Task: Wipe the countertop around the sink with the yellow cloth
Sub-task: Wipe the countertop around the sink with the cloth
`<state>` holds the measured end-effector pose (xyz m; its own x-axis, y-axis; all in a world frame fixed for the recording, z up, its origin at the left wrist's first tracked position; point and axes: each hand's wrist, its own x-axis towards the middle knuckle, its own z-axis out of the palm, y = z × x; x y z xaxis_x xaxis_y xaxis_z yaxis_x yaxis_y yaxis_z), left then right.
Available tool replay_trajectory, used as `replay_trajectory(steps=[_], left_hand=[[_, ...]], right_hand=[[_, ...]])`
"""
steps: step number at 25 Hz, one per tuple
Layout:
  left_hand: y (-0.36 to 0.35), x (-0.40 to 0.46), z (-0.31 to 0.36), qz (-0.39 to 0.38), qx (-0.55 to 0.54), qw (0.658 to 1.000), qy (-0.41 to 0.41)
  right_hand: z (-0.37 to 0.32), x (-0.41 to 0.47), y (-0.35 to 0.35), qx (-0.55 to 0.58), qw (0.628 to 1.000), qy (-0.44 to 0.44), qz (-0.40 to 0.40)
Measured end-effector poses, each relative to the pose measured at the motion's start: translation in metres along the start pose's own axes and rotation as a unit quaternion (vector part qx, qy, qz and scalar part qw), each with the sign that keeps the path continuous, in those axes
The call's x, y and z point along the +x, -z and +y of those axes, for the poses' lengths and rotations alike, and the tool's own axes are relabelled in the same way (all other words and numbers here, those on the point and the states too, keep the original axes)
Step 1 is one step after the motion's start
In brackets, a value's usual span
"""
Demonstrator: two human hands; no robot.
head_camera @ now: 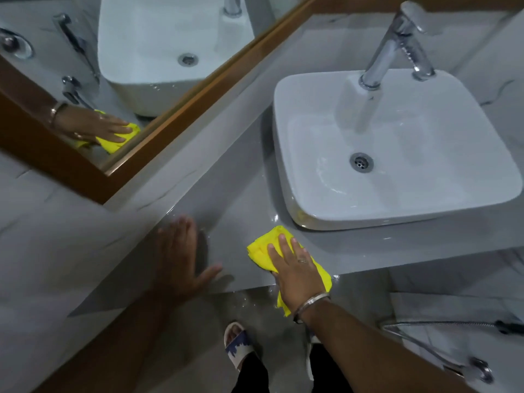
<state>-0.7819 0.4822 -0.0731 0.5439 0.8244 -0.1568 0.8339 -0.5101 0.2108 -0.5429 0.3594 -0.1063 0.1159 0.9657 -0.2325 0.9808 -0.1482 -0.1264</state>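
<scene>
A yellow cloth (262, 248) lies folded on the grey countertop (226, 199), just in front of the white vessel sink (397, 199), with one end hanging over the front edge. My right hand (295, 273) presses flat on the cloth, fingers spread toward the sink, a ring and a metal bangle visible. My left hand (181, 259) rests flat on the countertop to the left of the cloth, fingers apart, holding nothing. The counter surface around the cloth looks wet and shiny.
A chrome faucet (397, 43) rises at the back of the sink. A wood-framed mirror (158, 117) runs along the left wall and reflects the sink and the cloth hand. A hose and sprayer (453, 327) hang on the tiled wall below right. My sandalled foot (238, 344) stands on the floor.
</scene>
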Motion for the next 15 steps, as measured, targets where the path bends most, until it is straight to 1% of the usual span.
replay_trajectory(steps=[2, 4, 7, 9, 11, 13, 15], left_hand=[[0.025, 0.029, 0.053, 0.060, -0.013, 0.996, -0.060], [0.051, 0.059, 0.123, 0.099, -0.041, 0.987, -0.123], [0.063, 0.089, 0.213, 0.119, -0.058, 0.976, -0.172], [0.058, 0.103, 0.254, 0.110, -0.045, 0.977, -0.177], [0.048, 0.114, 0.289, 0.100, -0.027, 0.981, -0.164], [0.041, 0.121, 0.310, 0.096, -0.006, 0.985, -0.142], [0.035, 0.127, 0.322, 0.092, 0.017, 0.990, -0.104]], right_hand=[[0.002, -0.002, 0.001, 0.011, 1.000, -0.013, -0.025], [0.022, -0.008, 0.007, 0.013, 0.999, -0.017, -0.048], [0.070, -0.020, 0.003, 0.011, 0.999, -0.010, -0.041], [0.101, -0.027, 0.004, 0.028, 0.999, -0.008, -0.027], [0.128, -0.032, 0.008, 0.050, 0.999, -0.007, -0.006], [0.145, -0.036, 0.011, 0.069, 0.997, 0.008, 0.011], [0.158, -0.038, 0.013, 0.076, 0.997, 0.016, 0.012]])
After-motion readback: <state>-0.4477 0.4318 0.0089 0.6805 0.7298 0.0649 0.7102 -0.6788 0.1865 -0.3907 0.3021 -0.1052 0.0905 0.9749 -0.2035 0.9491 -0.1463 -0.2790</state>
